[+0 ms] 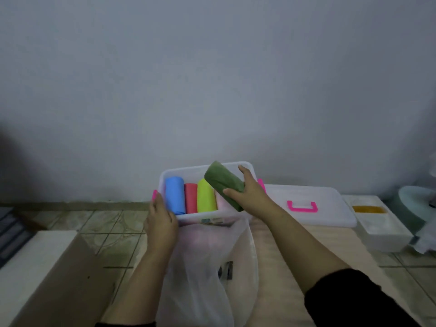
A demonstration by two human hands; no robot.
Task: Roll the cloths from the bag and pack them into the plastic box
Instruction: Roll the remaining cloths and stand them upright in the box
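Note:
A clear plastic box [181, 171] with pink latches stands on the floor against the wall. Inside lie rolled cloths side by side: blue [174, 197], red [190, 198], yellow-green [206, 199] and a pale pink one [221, 201]. My right hand [249, 192] grips a dark green rolled cloth [223, 184], tilted over the box's right part above the pink roll. My left hand [160, 220] rests on the box's near left corner. A translucent white plastic bag [203, 267] lies in front of the box between my arms.
The box's clear lid [330, 208] with a pink handle [302, 206] lies to the right. Further right stand a white foam container [379, 230] with something yellow inside and a pale green object [415, 204]. A cardboard box [54, 274] sits at the left. The floor is tiled.

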